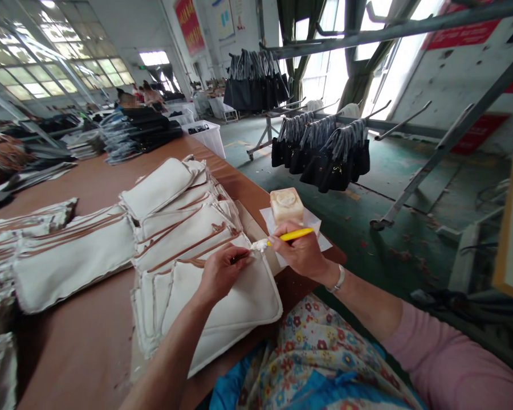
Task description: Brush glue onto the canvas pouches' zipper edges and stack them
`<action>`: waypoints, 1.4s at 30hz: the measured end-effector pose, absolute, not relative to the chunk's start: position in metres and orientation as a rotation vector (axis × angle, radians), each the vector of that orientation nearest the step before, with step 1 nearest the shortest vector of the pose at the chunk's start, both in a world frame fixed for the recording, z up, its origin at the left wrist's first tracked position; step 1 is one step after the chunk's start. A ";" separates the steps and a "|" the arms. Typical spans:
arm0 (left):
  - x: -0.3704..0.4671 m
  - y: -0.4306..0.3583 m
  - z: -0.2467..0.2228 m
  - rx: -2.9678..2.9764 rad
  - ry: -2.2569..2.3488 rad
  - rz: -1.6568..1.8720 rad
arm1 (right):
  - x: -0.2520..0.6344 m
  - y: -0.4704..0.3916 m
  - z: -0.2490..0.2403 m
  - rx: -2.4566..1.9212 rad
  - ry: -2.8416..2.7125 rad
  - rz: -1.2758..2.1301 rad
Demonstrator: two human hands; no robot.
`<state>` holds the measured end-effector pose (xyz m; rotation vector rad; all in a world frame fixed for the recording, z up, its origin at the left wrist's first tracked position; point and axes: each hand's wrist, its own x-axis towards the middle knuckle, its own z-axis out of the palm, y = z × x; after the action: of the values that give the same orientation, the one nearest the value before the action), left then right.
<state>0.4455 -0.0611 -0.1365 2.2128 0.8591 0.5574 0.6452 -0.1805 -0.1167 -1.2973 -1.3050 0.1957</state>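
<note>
My right hand [298, 250] grips a brush with a yellow handle [297, 234]. White paste coats the brush's tip [260, 245], which is at the top corner of a cream sewn bag piece [235, 299]. My left hand [224, 269] pinches the upper edge of that piece, its fingers closed close to the brush tip. Beneath and behind it lie more cream pieces [177, 236] with brown edging, overlapping in a row. Just beyond my right hand stands a square, cream-stained glue tub [286, 206] on a white sheet [325, 242].
More cream pieces [74, 256] lie in stacks at the left of the brown table [89, 341]. Black bags [325, 159] hang on a metal rack [410, 176] to the right. A white bin [211, 139] stands past the table, near dark stacks [154, 128] and people farther back.
</note>
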 end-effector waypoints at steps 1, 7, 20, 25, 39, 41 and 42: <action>0.445 -0.064 -0.136 2.185 0.862 0.562 | 0.646 -0.180 -0.116 -1.316 -1.323 0.162; 0.443 -0.068 -0.138 2.136 0.927 0.550 | 0.642 -0.191 -0.115 -1.267 -1.275 0.038; 0.423 -0.113 -0.126 2.749 0.424 0.965 | 0.672 -0.202 -0.113 -1.279 -0.994 0.382; 0.421 -0.119 -0.124 2.820 0.334 0.985 | 0.661 -0.204 -0.103 -1.024 -0.965 0.968; 0.408 -0.110 -0.110 2.697 0.850 0.440 | 0.659 -0.212 -0.096 -0.855 -0.806 1.085; 0.408 -0.101 -0.105 2.586 0.950 0.350 | 0.665 -0.219 -0.089 -0.822 -0.684 0.980; 0.410 -0.096 -0.099 2.539 0.961 0.325 | 0.670 -0.223 -0.084 -0.807 -0.641 0.935</action>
<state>0.4101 -0.0955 -0.0985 2.5387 0.9608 0.3253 0.6697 -0.2229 -0.0843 -0.8070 -0.6408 0.9346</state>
